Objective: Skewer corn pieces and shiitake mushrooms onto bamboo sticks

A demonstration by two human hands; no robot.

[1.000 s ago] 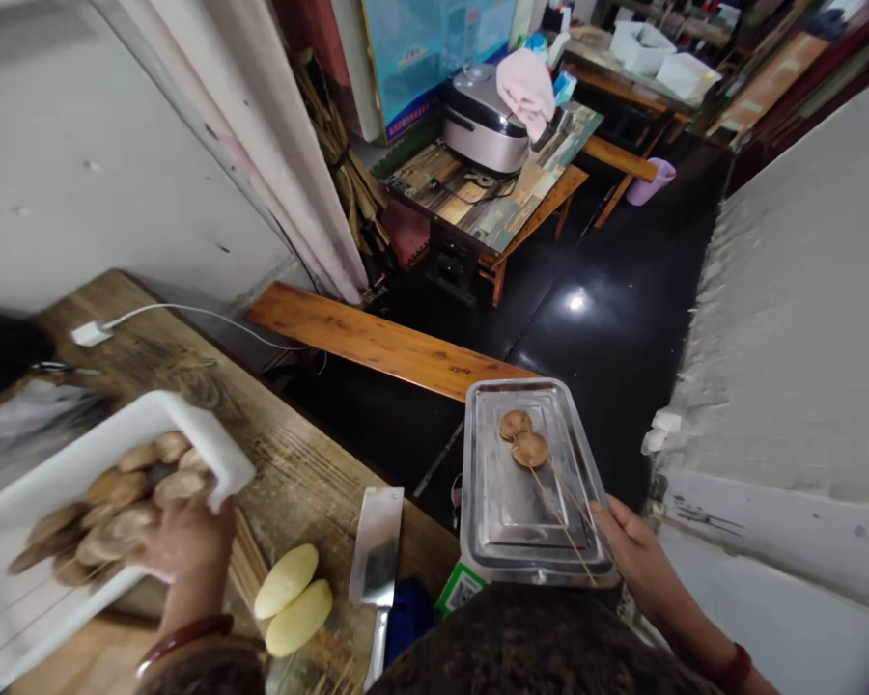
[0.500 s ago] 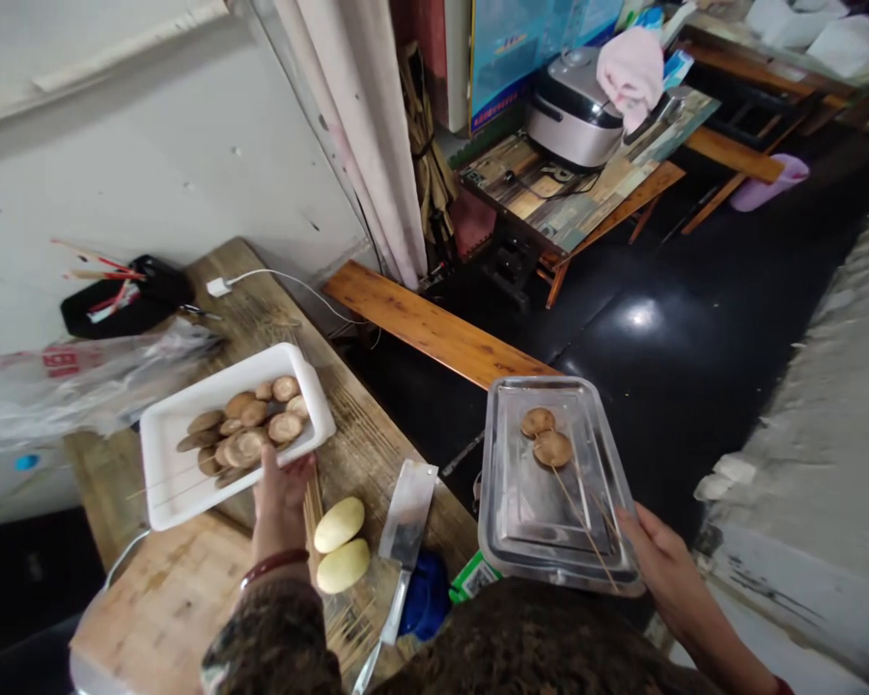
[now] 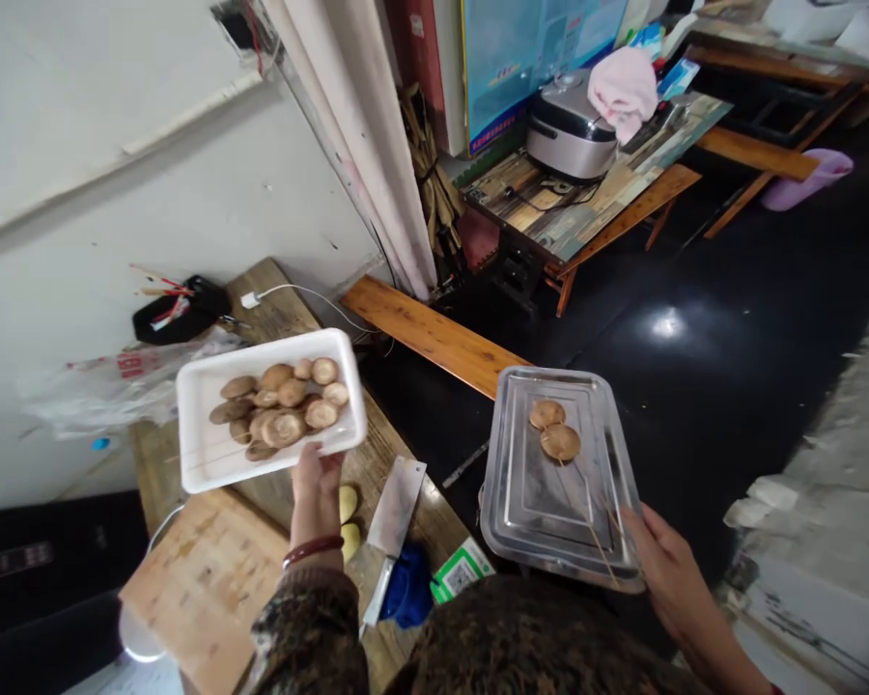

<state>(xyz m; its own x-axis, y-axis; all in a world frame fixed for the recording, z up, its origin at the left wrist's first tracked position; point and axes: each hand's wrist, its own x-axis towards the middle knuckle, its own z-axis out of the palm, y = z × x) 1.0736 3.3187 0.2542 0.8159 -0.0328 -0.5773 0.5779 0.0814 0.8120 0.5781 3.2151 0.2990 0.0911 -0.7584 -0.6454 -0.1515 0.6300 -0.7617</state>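
Mushrooms (image 3: 285,427) heaped in white tray (image 3: 201,463), over wooden table (image 3: 378,436). Left hand (image 3: 318,487) clamped on near rim of white tray. Right hand (image 3: 664,555), well apart, clamped on right edge of shiny rectangular container (image 3: 519,487); two skewered mushrooms (image 3: 560,442) lie on top. Cleaver (image 3: 398,504) beside blue cloth (image 3: 409,587); pale yellow pieces (image 3: 349,504) just beside left hand, partly hidden.
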